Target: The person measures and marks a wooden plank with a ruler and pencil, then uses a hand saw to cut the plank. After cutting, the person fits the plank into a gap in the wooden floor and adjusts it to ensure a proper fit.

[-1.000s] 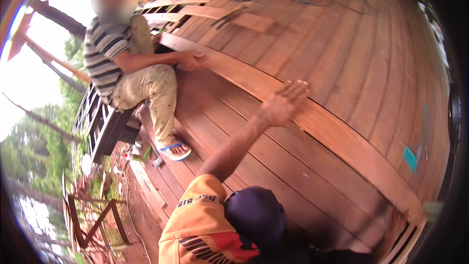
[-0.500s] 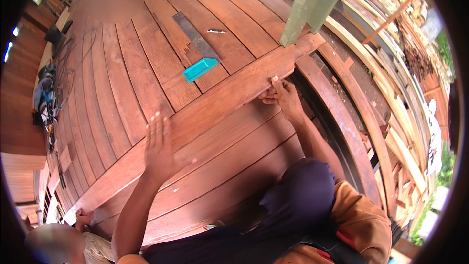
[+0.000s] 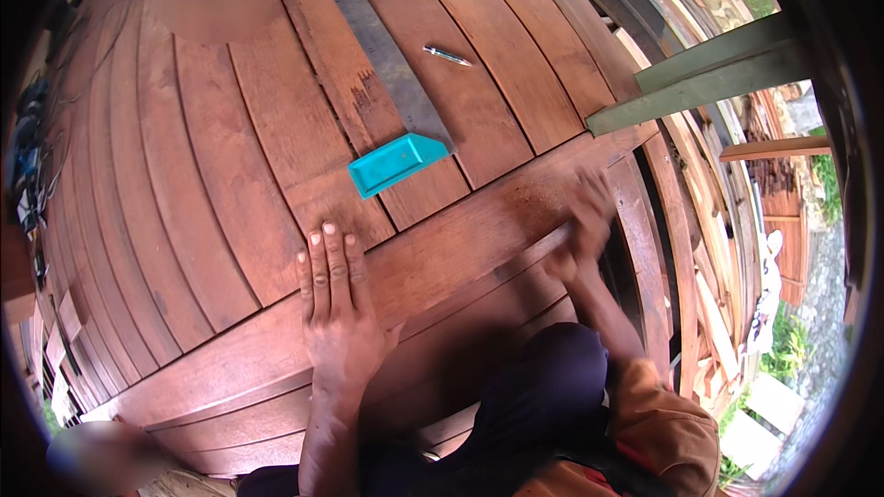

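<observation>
A long reddish-brown wooden board [image 3: 442,244] lies slanting across the planks before me. My left hand [image 3: 343,322] rests flat on it with straight fingers, the tips reaching past its far edge onto the planks. Over the board's right part is my right hand [image 3: 585,212], smeared by motion; its fingers look stretched out, and I see nothing held. Whether it touches the wood I cannot tell. Just beyond the board lies a try square with a turquoise handle [image 3: 398,164] and a dark metal blade [image 3: 387,60]. A pen [image 3: 447,55] lies to the right of the blade.
A greenish post [image 3: 691,87] stands by the board's right end. Stacked lumber [image 3: 704,313] lies beyond the deck's right edge. Cables and tools [image 3: 32,147] sit at the far left. Another person [image 3: 110,456], partly blurred, is at the lower left. Planks [image 3: 198,221] cover the deck.
My right hand has left its grip at the board's near edge and moved up over its top, fingers extended. My left hand has settled flat on the board. The view has shifted.
</observation>
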Demonstrator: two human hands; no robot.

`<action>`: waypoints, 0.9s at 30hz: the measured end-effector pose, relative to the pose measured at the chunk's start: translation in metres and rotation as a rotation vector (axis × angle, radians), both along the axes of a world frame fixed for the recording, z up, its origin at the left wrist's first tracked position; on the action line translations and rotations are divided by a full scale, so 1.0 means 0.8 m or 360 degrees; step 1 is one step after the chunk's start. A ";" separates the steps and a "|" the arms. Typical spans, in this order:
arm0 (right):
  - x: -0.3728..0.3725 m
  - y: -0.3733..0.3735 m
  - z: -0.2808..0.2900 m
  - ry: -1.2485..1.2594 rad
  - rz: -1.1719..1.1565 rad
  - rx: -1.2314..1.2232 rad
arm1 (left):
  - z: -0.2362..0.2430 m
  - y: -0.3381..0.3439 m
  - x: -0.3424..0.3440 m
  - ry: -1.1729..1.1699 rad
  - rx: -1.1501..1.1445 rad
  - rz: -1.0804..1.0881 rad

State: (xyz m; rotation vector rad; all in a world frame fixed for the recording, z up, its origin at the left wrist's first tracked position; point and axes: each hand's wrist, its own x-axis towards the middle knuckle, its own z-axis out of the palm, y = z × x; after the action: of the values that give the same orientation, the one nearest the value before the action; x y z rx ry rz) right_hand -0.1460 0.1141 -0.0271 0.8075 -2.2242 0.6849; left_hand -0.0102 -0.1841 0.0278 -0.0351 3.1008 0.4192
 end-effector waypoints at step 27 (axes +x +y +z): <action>-0.023 -0.020 0.006 -0.0151 0.0164 0.0089 | 0.000 0.005 -0.012 0.0013 -0.0205 -0.0151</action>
State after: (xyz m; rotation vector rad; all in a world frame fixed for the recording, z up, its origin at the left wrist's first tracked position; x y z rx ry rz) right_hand -0.1643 0.0981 -0.0224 0.9409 -2.3086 0.7262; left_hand -0.0199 -0.1799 0.0279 0.1119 3.1162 0.2176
